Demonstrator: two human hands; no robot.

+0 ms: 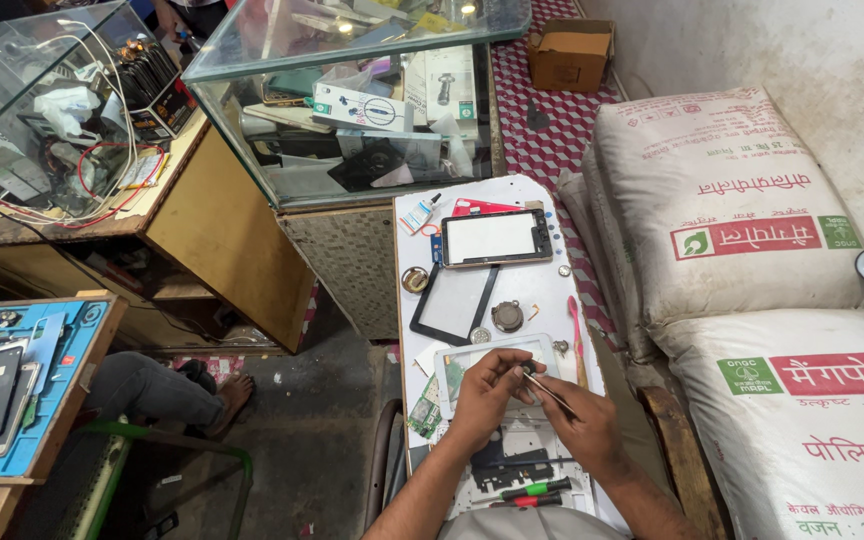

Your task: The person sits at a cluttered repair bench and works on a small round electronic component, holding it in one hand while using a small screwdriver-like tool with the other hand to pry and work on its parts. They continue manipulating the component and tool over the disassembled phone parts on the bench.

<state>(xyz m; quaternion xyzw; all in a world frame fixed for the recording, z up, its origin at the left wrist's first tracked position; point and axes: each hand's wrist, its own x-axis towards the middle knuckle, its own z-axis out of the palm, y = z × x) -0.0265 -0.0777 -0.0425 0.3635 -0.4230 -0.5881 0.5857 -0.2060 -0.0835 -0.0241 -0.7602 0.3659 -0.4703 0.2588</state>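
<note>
I see the opened white tablet shell [472, 362] on the narrow white workboard [532, 290], glass panel already off. Left hand [487, 395] pinches a small part; right hand [582, 425] grips slim metal tweezers [550, 390]. Reassembly appears outstanding.

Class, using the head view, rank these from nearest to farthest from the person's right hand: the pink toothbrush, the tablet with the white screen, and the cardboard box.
1. Pink toothbrush, just beyond the right hand.
2. Tablet with the white screen, farther up the white board.
3. Cardboard box, far off on the checked floor.
</note>
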